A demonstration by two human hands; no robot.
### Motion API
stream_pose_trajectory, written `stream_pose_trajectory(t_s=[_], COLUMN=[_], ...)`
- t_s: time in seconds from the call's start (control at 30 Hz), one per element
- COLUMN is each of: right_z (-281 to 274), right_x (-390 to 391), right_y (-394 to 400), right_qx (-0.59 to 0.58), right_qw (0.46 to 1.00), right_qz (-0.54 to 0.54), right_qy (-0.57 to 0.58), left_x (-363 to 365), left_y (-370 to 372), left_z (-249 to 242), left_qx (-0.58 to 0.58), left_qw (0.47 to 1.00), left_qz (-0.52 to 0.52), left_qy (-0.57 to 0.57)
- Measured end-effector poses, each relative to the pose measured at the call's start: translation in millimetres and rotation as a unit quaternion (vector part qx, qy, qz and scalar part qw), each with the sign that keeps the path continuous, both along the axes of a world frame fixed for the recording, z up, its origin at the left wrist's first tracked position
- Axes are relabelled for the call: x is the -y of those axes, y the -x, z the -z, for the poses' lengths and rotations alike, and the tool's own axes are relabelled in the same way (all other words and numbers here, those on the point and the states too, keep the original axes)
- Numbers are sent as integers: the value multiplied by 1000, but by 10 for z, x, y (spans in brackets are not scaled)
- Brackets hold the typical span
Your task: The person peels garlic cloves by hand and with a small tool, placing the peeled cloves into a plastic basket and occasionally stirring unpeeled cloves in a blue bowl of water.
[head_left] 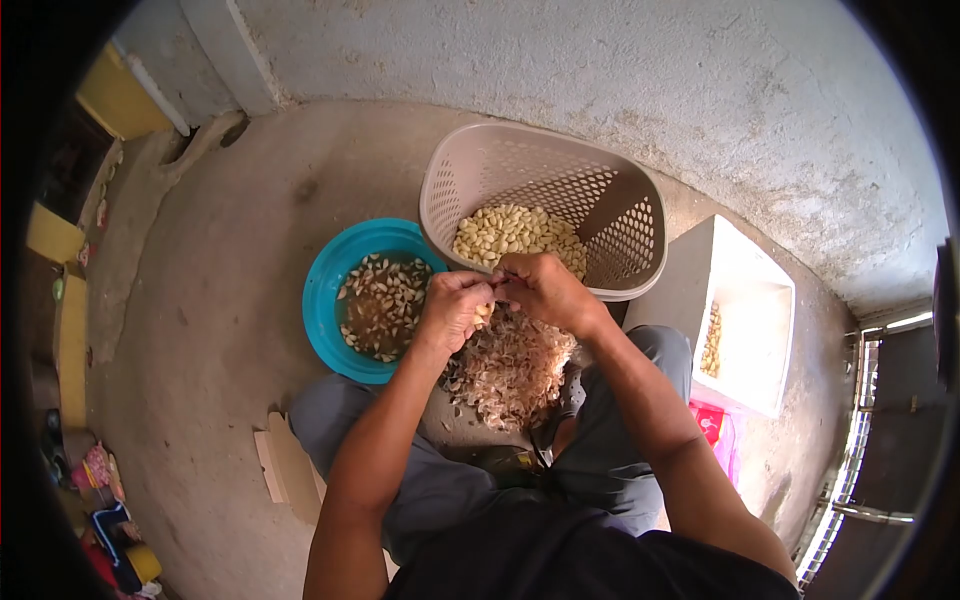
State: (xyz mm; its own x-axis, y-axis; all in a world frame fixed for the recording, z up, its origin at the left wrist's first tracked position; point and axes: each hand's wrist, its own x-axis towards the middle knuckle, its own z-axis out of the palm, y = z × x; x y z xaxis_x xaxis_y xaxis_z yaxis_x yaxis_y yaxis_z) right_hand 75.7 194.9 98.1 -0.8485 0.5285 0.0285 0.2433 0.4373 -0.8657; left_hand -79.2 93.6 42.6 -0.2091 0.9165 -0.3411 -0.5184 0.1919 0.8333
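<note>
My left hand (458, 308) is closed, with pale garlic cloves (483, 316) showing in its curled fingers. Its thumb and fingertips meet those of my right hand (541, 290), which is closed in a pinch; what lies between the fingertips is too small to make out. Both hands are above a heap of papery garlic skins (515, 375) on the floor between my feet. To the left, a turquoise basin (318, 318) holds brownish water with unpeeled cloves (385, 300). Beyond my hands, peeled garlic cloves (515, 232) lie in a beige perforated basket (450, 180).
A white box (752, 345) with some cloves inside stands at the right, beside a pink plastic bag (728, 440). Flattened cardboard (290, 465) lies by my left knee. A rough wall (600, 80) rises behind the basket. Assorted items (100, 480) sit at the far left.
</note>
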Motion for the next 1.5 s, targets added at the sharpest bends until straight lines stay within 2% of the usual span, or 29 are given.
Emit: stream_pose_trajectory(t_s=[0.17, 0.27, 0.33, 0.47, 0.5, 0.63, 0.73, 0.87, 0.97, 1.27, 1.5], right_z=[-22, -33, -34, -84, -69, 17, 100, 133, 181, 339, 370], right_x=[22, 13, 35, 125, 94, 38, 35, 31, 67, 62, 37], right_y=[-13, -34, -50, -58, -72, -83, -94, -119, -116, -19, 37], right_qx=[-10, 4, 11, -43, -47, -73, -118, -184, -177, -199, -192], right_qw=[999, 999, 999, 991, 986, 958, 934, 891, 887, 864, 872], right_qz=[-6, -32, -49, -15, 2, 45, 74, 105, 100, 124, 116], right_qy=[33, 22, 0, 129, 163, 274, 329, 402, 415, 446, 435], left_x=[34, 69, 106, 163, 179, 193, 206, 277, 283, 245, 149], left_y=[-14, -54, -41, 22, 17, -12, -50, -106, -175, -206, -147], left_z=[-63, -55, -54, -58, -129, -267, -236, -184, -165, -285, -127], left_qx=[-33, -22, 25, 89, 78, -84, -224, -325, -301, -431, -384], left_qw=[999, 999, 998, 995, 995, 994, 971, 937, 943, 882, 908], left_qz=[2, -8, 6, 49, 57, 66, 36, 2, -26, -72, -56], left_qy=[0, 41, 49, 23, 1, -23, -82, -127, -139, -179, -160])
